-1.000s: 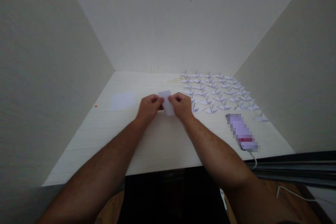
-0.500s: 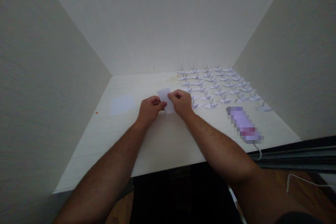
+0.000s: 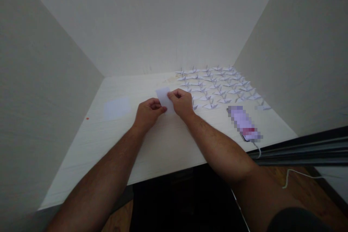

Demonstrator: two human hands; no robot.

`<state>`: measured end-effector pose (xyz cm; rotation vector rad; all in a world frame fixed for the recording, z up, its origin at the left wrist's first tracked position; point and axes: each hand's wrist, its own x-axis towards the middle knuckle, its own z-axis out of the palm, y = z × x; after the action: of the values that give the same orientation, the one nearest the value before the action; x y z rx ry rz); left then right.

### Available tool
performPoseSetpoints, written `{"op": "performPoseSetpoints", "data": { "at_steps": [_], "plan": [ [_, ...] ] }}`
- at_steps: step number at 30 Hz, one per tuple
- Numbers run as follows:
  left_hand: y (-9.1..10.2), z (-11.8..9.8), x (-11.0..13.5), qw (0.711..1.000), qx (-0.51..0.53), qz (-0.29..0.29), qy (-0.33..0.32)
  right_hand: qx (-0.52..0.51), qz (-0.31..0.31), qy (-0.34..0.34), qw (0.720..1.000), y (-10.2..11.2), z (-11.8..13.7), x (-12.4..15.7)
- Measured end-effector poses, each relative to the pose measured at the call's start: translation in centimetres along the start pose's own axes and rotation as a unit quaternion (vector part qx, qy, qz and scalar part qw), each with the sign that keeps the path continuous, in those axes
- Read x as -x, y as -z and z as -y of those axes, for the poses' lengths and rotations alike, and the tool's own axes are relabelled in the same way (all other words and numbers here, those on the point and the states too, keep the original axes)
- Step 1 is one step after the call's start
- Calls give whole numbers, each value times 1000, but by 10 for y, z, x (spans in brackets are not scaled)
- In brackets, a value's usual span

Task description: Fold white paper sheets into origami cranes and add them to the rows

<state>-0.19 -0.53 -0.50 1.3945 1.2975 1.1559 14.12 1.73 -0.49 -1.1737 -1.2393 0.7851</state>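
A small piece of white paper, seemingly folded into a narrow rectangle, is held over the middle of the table between both hands. My left hand pinches its lower left edge between thumb and fingers. On the other side, my right hand grips the upper right edge, thumb laid on the paper's face. The paper's lower right part is partly behind the right hand. Just past that hand stand rows of folded white paper cranes.
White paper lies flat at left, near a tiny orange speck. A phone, its screen blurred out, rests at right with a white cable running over the table edge. Walls enclose the white table on three sides.
The camera view has turned slightly, so everything sits further left in the picture. Both hands keep hold of the paper, with the left thumb a little lower on it.
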Motion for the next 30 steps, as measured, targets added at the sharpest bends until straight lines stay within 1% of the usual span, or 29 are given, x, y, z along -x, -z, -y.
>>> {"op": "performPoseSetpoints", "data": {
  "at_steps": [4, 10, 15, 17, 21, 24, 27, 30],
  "plan": [
    [0, -2, 0, 1000, -24, -1, 2, -13, 0, 9, 1000, 0, -3, -1],
    [-1, -4, 3, 998, 21, 61, 11, 3, -3, 7, 1000, 1, -4, -3],
    [-2, -6, 5, 995, 3, 94, 22, 17, -10, 8, 1000, 2, -3, -4],
    [-2, -7, 5, 995, -2, 94, 29, 17, -11, 2, 1000, 3, -3, -4],
    [0, -7, 3, 997, 2, 64, 36, 14, -6, -8, 1000, 2, -4, -4],
    [1, -3, 1, 999, 7, 37, 28, 7, 1, -12, 1000, 1, -4, -4],
    [2, 2, -2, 1000, 12, -18, 1, -16, 15, -18, 1000, -1, -4, -2],
    [3, 5, -5, 997, 25, -75, -17, -45, 49, -30, 997, -3, -4, 0]
  ]
}}
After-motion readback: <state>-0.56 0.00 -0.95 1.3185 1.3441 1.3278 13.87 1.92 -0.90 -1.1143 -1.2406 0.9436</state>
